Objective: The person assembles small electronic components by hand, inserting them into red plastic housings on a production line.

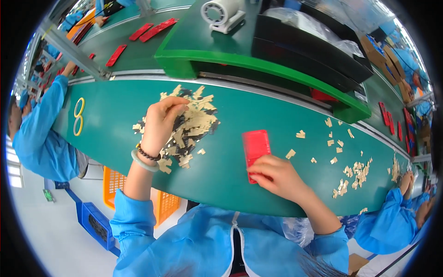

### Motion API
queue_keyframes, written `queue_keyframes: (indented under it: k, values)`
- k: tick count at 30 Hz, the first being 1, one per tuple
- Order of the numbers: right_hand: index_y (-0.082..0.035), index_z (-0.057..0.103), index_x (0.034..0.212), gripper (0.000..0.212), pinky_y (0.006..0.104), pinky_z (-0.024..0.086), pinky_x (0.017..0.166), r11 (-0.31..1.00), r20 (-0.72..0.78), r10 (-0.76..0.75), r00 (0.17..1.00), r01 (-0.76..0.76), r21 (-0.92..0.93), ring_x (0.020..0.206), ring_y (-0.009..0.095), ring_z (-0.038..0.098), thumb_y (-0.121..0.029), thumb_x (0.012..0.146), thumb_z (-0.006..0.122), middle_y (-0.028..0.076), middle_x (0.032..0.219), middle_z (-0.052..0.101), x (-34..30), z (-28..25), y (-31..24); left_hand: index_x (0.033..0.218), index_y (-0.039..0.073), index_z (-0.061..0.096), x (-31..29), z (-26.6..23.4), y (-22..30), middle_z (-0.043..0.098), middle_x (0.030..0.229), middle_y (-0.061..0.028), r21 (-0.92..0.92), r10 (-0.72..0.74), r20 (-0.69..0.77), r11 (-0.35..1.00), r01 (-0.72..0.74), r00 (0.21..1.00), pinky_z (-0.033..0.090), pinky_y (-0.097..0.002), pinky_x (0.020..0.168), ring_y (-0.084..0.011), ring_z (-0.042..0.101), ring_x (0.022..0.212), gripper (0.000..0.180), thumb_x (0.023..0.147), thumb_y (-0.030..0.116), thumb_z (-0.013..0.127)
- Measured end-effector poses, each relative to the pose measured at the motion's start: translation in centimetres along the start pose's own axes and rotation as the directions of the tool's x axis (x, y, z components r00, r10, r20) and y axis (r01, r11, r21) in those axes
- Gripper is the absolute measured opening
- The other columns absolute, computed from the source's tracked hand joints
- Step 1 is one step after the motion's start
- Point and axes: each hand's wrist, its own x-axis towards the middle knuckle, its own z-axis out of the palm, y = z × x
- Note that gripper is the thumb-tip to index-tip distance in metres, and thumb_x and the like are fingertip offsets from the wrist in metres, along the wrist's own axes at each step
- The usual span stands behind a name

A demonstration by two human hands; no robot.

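A flat red rectangular plastic piece (257, 144) lies on the green work table, slightly blurred. My right hand (277, 177) grips its near end, fingers curled at the edge. My left hand (165, 115) is over a loose heap of small cream and black pieces (196, 121), left of the red piece. Its thumb and forefinger are pressed together in a pinch; what lies between them, if anything, is too small to make out. A beaded bracelet and a pale bangle circle my left wrist.
Two yellow tape rings (79, 115) lie at the left. Cream pieces (360, 174) are scattered on the right. Beyond the table, a green-edged shelf (277, 62) carries a small white fan (219, 13) and a black bin (307, 44). Co-workers in blue sit at both sides.
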Motion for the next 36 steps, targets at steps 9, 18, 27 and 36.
queue_keyframes:
  k: [9,18,27,36]
  values:
    - [-0.003,0.054,0.123,0.047,0.0213,0.045,0.056,0.931,-0.476,0.235,0.848,-0.057,0.360,0.069,0.008,0.053,0.000,0.079,0.070,0.007,0.105,0.053,3.1,0.1,1.3,0.121,0.001,0.044,-2.5,12.0,6.8,0.062,0.094,-0.0079,-0.503,-0.013,0.385,0.835,0.222,0.923,0.050,-0.0219,0.068,-0.0117,0.061,0.083,0.034,0.089,-0.011,0.049]
    - [0.000,0.064,0.090,0.010,0.0233,0.049,0.061,0.903,-0.561,0.272,0.782,-0.007,0.429,0.070,0.011,0.060,0.004,0.082,0.065,0.007,0.090,0.063,1.4,-0.3,1.4,0.109,-0.003,0.057,-3.9,13.7,5.5,0.066,0.096,-0.0091,-0.469,-0.080,0.423,0.833,0.293,0.903,0.052,-0.0232,0.075,-0.0111,0.063,0.086,0.024,0.086,-0.005,0.063]
    - [-0.001,0.061,0.090,0.012,0.0224,0.050,0.066,0.792,-0.642,0.369,0.672,0.135,0.596,0.080,0.010,0.061,0.004,0.081,0.067,0.007,0.093,0.062,1.3,0.3,2.0,0.100,-0.002,0.064,-3.3,13.5,5.1,0.067,0.092,-0.0054,-0.609,-0.140,0.579,0.581,0.540,0.803,0.050,-0.0221,0.075,-0.0091,0.062,0.083,0.013,0.088,0.002,0.064]
    - [-0.002,0.064,0.091,0.016,0.0317,0.053,0.061,0.996,-0.587,-0.050,0.808,0.001,-0.084,0.071,0.024,0.064,-0.001,0.076,0.068,0.008,0.085,0.063,1.7,-0.9,1.5,0.088,-0.002,0.066,-3.6,12.1,4.9,0.061,0.102,-0.0088,-0.459,-0.034,0.465,0.845,0.274,0.885,0.047,-0.0265,0.080,-0.0173,0.058,0.095,0.009,0.080,-0.005,0.064]
